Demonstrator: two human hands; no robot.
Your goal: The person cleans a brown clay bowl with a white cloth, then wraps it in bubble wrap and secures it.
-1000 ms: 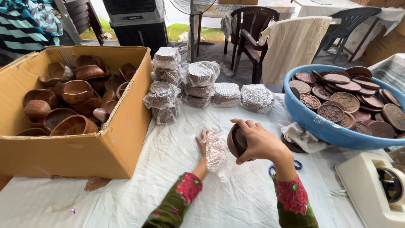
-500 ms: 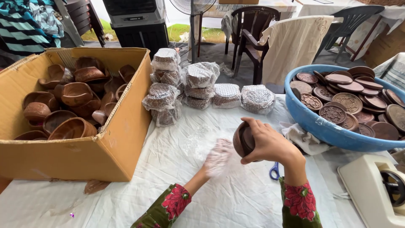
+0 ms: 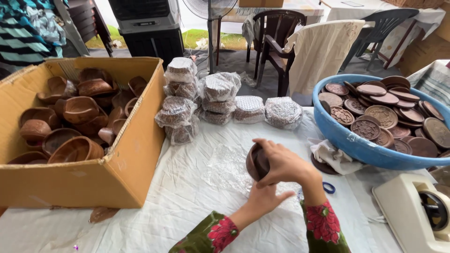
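My right hand [image 3: 286, 165] grips a small brown wooden bowl [image 3: 257, 162] and holds it tilted just above the white-covered table [image 3: 187, 201]. A clear plastic sheet [image 3: 228, 165] lies flat on the cloth to the left of the bowl. Just below my right hand, my left hand [image 3: 265, 199] rests on the table near the sheet's lower edge, fingers apart and holding nothing. Both sleeves are green with red flowers.
A cardboard box [image 3: 136, 126] of wooden bowls [image 3: 77, 110] stands at the left. Several plastic-wrapped bundles [image 3: 220, 89] are stacked at the back. On the right: a blue tub [image 3: 347, 140] of carved lids [image 3: 384, 112], a white cloth [image 3: 330, 154], blue-handled scissors [image 3: 328, 187], a tape dispenser [image 3: 412, 211].
My left hand let go of the plastic sheet, which now lies spread on the cloth, and drew back under my right hand. The bowl stayed in my right hand, shifting slightly left.
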